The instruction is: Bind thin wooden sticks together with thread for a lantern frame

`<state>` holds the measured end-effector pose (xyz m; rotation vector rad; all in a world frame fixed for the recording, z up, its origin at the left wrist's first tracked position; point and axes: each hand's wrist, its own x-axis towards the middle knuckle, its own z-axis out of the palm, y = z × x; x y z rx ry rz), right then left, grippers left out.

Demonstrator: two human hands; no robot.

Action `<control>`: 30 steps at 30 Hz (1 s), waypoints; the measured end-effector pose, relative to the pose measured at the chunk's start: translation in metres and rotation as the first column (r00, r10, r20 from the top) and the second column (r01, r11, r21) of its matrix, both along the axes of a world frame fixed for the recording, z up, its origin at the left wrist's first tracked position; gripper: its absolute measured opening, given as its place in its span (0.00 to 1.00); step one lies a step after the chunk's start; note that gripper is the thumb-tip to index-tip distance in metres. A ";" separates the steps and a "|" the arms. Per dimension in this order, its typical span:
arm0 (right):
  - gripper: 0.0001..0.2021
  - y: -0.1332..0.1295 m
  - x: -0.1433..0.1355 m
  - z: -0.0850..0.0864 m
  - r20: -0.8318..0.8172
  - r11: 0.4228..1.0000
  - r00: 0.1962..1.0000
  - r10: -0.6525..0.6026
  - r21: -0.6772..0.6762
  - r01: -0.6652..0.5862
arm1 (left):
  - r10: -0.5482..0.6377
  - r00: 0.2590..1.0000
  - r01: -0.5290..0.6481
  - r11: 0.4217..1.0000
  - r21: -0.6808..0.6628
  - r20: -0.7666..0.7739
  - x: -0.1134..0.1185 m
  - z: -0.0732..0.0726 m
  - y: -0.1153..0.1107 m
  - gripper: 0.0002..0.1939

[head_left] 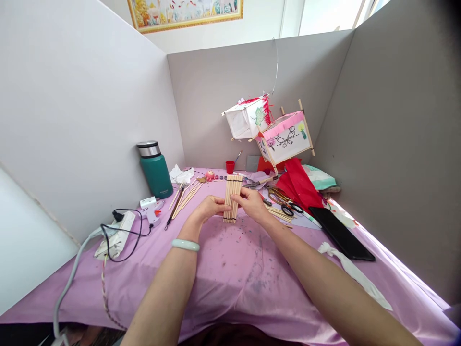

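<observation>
Both my hands hold a flat bundle of thin wooden sticks upright over the purple tablecloth. My left hand grips the bundle's lower left side, with a pale green bangle on that wrist. From the right, my right hand pinches the bundle near its middle. The sticks are lined up side by side, with dark marks along their lower ends.
Loose sticks and a glue gun lie left, beside a power strip and a green flask. Scissors, red paper, a black phone and two paper lanterns are right. Grey partitions enclose the table.
</observation>
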<state>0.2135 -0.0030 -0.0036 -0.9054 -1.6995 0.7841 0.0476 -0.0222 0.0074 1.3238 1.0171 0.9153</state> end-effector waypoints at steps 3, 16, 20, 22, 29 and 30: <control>0.11 -0.001 -0.001 0.000 -0.006 1.000 1.000 -0.001 -0.014 0.001 | -0.007 1.000 0.007 1.000 -0.005 -0.004 -0.001 -0.001 0.001 0.17; 0.12 -0.009 -0.010 0.002 -0.285 0.968 0.948 0.140 -0.164 -0.191 | -0.012 1.000 0.012 1.000 -0.021 -0.013 -0.005 -0.009 0.006 0.19; 0.15 -0.014 -0.015 0.001 -0.399 0.925 0.895 0.200 -0.225 -0.307 | -0.012 1.000 0.011 1.000 -0.028 -0.025 -0.004 -0.010 0.006 0.20; 0.15 -0.014 -0.018 0.000 -0.408 0.927 0.898 0.165 -0.247 -0.283 | 0.004 1.000 -0.005 0.999 -0.034 -0.028 -0.004 -0.010 0.005 0.21; 0.14 -0.009 -0.021 -0.002 -0.404 0.936 0.907 0.115 -0.262 -0.235 | 0.119 0.972 -0.114 0.993 0.037 -0.202 -0.016 0.008 -0.003 0.18; 0.13 -0.009 -0.021 -0.002 -0.398 0.940 0.910 0.114 -0.253 -0.229 | 0.187 0.962 -0.171 0.981 0.093 -0.198 -0.016 0.012 -0.004 0.17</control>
